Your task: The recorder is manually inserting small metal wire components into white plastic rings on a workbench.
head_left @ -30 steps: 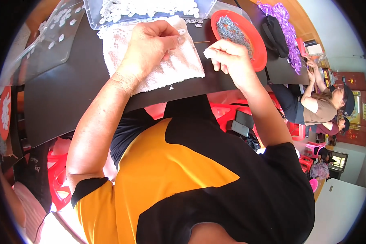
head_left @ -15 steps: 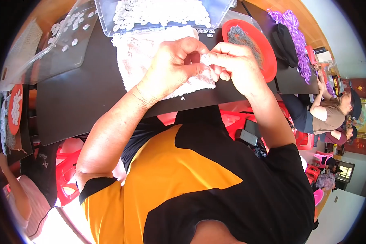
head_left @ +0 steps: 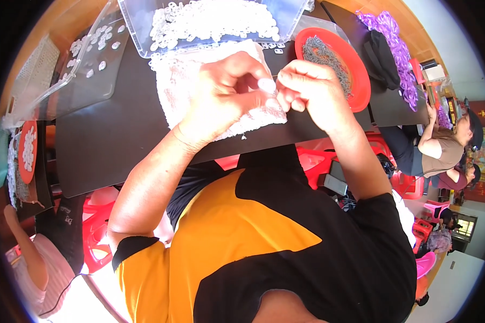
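Observation:
Over a white-and-pink towel [head_left: 172, 91] my two hands work close together, fingertips almost touching. My left hand [head_left: 223, 97] is closed in a pinch, with a small white plastic piece [head_left: 267, 85] at its fingertips, partly hidden. Just to the right, my right hand [head_left: 315, 94] has thumb and forefinger pressed together; what they hold is too small to make out. Beyond the towel stands a clear plastic bin [head_left: 132, 29] heaped with small white plastic pieces [head_left: 210, 24]. A red oval plate [head_left: 361, 81] of thin grey pieces [head_left: 326, 56] lies beside my right hand.
At the left, a clear lid [head_left: 91, 89] carries scattered white pieces on the dark table [head_left: 113, 140]. Purple ribbon-like strands [head_left: 385, 32] and a black cloth item [head_left: 380, 59] lie at the far right. People sit at both sides; red stools [head_left: 97, 231] stand below the table.
My hands have drawn slightly apart at the fingertips. The white piece, earlier between both hands, now shows at my left fingertips. The whole view has shifted a little.

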A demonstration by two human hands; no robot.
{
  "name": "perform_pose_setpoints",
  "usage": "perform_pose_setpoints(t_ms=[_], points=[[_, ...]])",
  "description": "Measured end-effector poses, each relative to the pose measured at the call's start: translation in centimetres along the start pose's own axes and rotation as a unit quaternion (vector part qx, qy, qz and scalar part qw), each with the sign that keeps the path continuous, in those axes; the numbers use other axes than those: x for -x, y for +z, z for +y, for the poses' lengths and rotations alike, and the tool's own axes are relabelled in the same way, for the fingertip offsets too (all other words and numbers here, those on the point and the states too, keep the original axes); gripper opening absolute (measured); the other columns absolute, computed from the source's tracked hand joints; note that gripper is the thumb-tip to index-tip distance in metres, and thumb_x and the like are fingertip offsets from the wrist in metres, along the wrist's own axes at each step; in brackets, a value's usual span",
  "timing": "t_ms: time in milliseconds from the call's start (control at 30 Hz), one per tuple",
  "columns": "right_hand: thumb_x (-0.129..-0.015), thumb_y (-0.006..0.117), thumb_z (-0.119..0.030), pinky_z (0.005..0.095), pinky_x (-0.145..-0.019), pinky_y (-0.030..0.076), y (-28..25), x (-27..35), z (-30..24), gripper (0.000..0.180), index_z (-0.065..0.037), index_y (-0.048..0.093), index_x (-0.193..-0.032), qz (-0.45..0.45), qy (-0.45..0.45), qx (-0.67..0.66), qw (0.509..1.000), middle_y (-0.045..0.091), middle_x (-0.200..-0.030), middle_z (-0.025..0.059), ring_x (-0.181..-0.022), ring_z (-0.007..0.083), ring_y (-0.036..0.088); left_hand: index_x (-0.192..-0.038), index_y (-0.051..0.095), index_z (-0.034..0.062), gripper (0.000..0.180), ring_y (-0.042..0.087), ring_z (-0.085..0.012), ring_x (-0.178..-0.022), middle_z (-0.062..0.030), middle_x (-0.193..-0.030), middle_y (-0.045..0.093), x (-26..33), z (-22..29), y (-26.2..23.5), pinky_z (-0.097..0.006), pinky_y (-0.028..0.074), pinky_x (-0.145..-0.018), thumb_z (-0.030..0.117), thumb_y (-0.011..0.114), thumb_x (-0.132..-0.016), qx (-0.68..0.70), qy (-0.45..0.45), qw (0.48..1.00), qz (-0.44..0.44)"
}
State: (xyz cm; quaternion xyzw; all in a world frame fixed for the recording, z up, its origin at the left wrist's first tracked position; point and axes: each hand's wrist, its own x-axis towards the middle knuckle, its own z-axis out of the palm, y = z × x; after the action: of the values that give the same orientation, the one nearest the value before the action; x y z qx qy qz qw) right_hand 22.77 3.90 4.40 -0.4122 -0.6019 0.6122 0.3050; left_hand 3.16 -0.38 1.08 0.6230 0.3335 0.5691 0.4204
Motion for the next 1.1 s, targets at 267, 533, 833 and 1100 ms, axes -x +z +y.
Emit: perform_pose_setpoints(t_ms=[267,533,833,1100], points=[[-0.083,0.068,-0.014,0.0331,-0.073,0.046,-6.4,-2.6,0.8,0.010,-0.007,0.063,-0.087,0.116,-0.336,0.638,0.683,0.060,-0.085,0.0051,-0.084,0.0223,0.060,-0.086,0.073,0.0017,0.012,0.051,-0.0026,-0.056,0.0006,-0.069,0.064,-2.8,9.7,-10.2,-0.018,0.038,-0.049,0.010,0.076,-0.078,-0.322,0.077,0.869,0.368],[-0.081,0.062,-0.009,0.0409,-0.083,0.041,-1.7,-5.4,1.5,0.012,-0.006,0.066,-0.092,0.036,-0.363,0.647,0.669,0.060,-0.098,0.0085,-0.098,0.0266,0.057,-0.109,0.071,0.0069,0.034,0.063,-0.0105,-0.086,-0.0025,-0.094,0.070,-1.4,11.5,-20.4,-0.025,0.049,-0.079,0.020,0.078,-0.078,-0.611,0.066,0.670,0.416],[-0.081,0.066,-0.014,0.0429,-0.073,0.047,-0.9,-7.4,2.5,0.011,-0.006,0.064,-0.089,-0.006,-0.355,0.563,0.747,0.061,-0.086,0.0087,-0.084,0.0322,0.061,-0.086,0.069,-0.0018,0.011,0.058,-0.0069,-0.060,-0.0034,-0.070,0.066,-1.0,3.6,-3.8,-0.022,0.045,-0.054,0.006,0.070,-0.079,-0.138,-0.172,0.964,0.146],[-0.080,0.069,-0.014,0.0407,-0.072,0.047,1.3,-5.6,2.4,0.010,-0.007,0.065,-0.085,-0.038,-0.433,0.511,0.742,0.059,-0.084,0.0078,-0.081,0.0288,0.060,-0.091,0.068,0.0049,0.011,0.063,-0.0266,-0.074,-0.0109,-0.084,0.066,-3.1,-3.3,-2.9,-0.037,0.050,-0.068,0.010,0.066,-0.081,-0.471,-0.043,0.881,0.031]])
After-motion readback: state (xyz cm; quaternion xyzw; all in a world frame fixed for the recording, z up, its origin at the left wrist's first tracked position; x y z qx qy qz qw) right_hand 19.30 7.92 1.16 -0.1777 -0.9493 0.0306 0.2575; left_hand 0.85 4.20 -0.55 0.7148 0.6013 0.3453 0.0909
